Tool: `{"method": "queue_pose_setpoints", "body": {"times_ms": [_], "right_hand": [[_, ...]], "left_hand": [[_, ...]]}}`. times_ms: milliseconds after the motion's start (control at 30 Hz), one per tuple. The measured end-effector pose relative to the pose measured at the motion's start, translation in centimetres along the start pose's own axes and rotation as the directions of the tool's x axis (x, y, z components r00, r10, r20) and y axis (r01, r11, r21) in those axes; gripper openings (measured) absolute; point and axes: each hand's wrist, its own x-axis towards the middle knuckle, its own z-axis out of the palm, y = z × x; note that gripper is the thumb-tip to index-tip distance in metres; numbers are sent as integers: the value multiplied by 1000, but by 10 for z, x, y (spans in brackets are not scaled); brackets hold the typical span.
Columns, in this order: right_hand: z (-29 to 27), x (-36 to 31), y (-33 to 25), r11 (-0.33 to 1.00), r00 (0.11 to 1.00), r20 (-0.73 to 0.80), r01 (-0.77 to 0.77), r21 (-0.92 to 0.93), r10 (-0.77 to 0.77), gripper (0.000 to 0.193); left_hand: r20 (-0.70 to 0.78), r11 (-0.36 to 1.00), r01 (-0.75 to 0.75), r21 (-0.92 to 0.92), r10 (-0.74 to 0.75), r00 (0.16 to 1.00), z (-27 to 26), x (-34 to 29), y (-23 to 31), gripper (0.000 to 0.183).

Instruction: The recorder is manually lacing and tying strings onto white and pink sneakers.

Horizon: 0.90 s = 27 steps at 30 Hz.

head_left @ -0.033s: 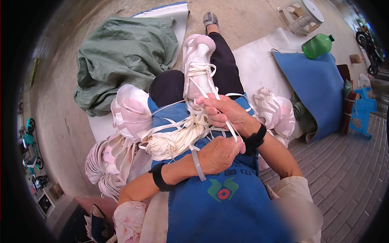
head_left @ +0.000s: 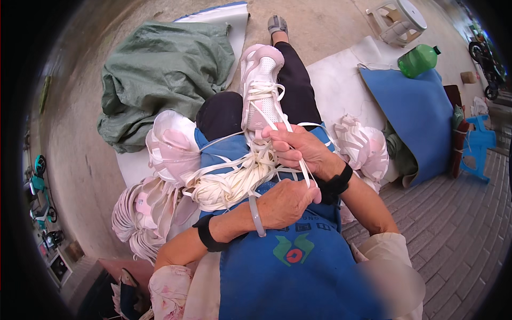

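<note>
On my lap, toward the knees, lies a pink and white shoe upper [head_left: 261, 109] with white laces threaded across its front. From it a white shoelace [head_left: 305, 169] runs down through both hands. My right hand [head_left: 305, 149] is closed around the lace just below the upper, fingers curled. Lower down, over the blue apron [head_left: 298, 282], my left hand [head_left: 288, 202] pinches the lace between thumb and forefinger. A thick bundle of cream-white laces [head_left: 226, 186] rests beside both hands, its strands spreading over the apron and partly hidden behind them.
Stacked pink and white uppers [head_left: 141, 210] sit left of my lap, with another stack [head_left: 362, 146] at the right. A green cloth [head_left: 165, 80] lies far left. To the right are a blue sheet [head_left: 410, 117], a green bottle [head_left: 418, 60], a white stool [head_left: 400, 21] and a blue stool [head_left: 477, 146].
</note>
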Motion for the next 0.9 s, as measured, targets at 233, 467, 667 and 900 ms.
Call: {"method": "queue_pose_setpoints", "body": {"times_ms": [233,467,667,900], "right_hand": [[10,-31,-18,941,996,-85,-44,-335,16,33],[51,-20,24,611,981,93,-31,-791,170,35],[13,-15,-24,-27,909,-13,-27,-999,-416,21],[-15,53,-32,-420,556,334,-29,-907,-761,13]], "left_hand": [[-40,516,436,-738,-678,734,-70,-23,-47,48],[56,-22,53,-998,-613,788,-67,21,-94,32],[-251,586,347,-732,-705,663,-55,7,-101,25],[-654,778,609,155,-381,653,-58,7,-84,41]]}}
